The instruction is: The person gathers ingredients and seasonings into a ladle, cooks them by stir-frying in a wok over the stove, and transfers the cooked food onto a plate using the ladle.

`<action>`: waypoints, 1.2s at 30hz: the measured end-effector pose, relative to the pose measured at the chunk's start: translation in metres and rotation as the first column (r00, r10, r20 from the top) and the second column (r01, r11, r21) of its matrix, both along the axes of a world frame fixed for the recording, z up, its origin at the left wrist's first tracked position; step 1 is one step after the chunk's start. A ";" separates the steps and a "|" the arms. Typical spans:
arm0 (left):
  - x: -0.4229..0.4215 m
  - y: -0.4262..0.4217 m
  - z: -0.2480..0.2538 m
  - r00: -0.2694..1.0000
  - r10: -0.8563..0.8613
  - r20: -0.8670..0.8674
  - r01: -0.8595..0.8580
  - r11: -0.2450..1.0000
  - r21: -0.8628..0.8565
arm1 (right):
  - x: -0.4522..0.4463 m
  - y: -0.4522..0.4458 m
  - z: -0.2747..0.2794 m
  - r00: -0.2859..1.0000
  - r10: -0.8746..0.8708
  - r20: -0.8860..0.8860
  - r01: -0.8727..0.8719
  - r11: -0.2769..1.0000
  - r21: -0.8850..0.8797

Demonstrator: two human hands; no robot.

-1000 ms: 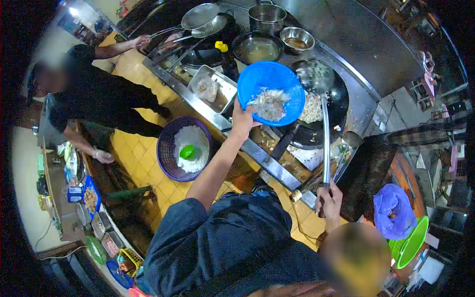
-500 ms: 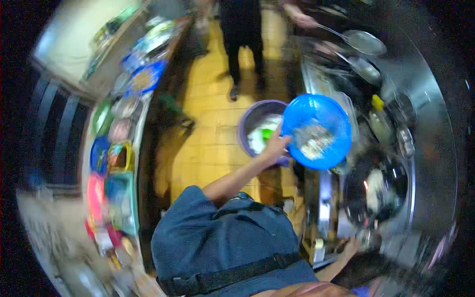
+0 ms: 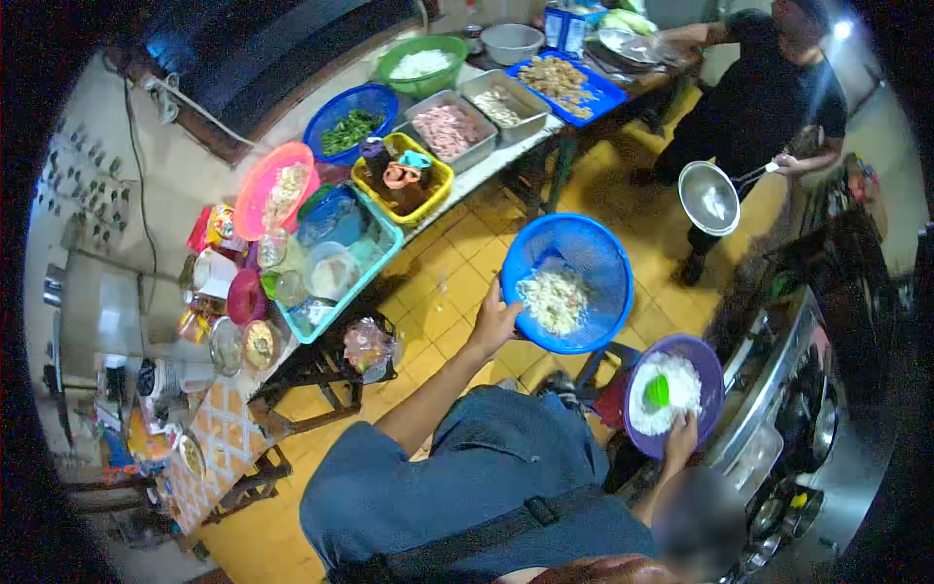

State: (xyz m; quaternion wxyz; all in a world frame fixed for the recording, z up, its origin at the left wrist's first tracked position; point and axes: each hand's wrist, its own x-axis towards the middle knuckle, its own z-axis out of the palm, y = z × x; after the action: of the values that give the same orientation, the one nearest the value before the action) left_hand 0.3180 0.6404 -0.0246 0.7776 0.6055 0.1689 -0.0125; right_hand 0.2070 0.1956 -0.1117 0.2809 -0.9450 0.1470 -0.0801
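Observation:
My left hand (image 3: 494, 321) is closed on the near left rim of a blue mesh colander (image 3: 608, 253), thumb over the edge. Pale, powder-dusted pieces (image 3: 553, 300) lie in the colander's bottom. Lower right stands a purple basin (image 3: 713, 375) holding white powder (image 3: 684, 384), with a bright green scoop or cup (image 3: 658, 391) resting in it. My right hand (image 3: 683, 435) reaches over the basin's near rim, fingertips at the powder; whether they grip anything is hidden. The colander is held above the floor, left of and apart from the basin.
A long table on the left carries a turquoise tub (image 3: 391, 238), a yellow basket (image 3: 443, 190), a pink colander (image 3: 255, 195) and a blue tray (image 3: 605, 94) of food. A co-worker (image 3: 769, 88) at upper right holds a strainer (image 3: 708, 199). Pans (image 3: 822, 419) stand on the right.
The view has swung toward the table on the left. My right hand has moved from beside the wok to the purple basin. My left hand still holds the blue colander.

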 end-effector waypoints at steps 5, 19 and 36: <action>0.051 0.045 -0.004 0.980 0.159 0.116 -0.158 0.987 -0.021 | 0.193 0.190 0.071 0.827 0.554 -0.091 -0.175 0.410 0.895; 0.379 0.133 0.046 0.863 0.491 0.121 -0.488 0.871 -0.052 | 0.737 0.402 0.093 0.755 0.589 0.289 -0.632 0.535 0.560; 0.469 0.170 0.093 0.748 0.663 -0.034 -0.533 0.631 0.564 | 1.052 0.668 -0.053 0.193 0.872 -0.451 -0.976 0.124 -0.180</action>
State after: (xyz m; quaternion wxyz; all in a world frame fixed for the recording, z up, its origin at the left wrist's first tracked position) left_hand 0.7870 0.8100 0.0683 0.5163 0.6942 0.4499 0.2216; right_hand 1.2587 0.8634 -0.1645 0.0316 -0.8628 -0.4654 0.1950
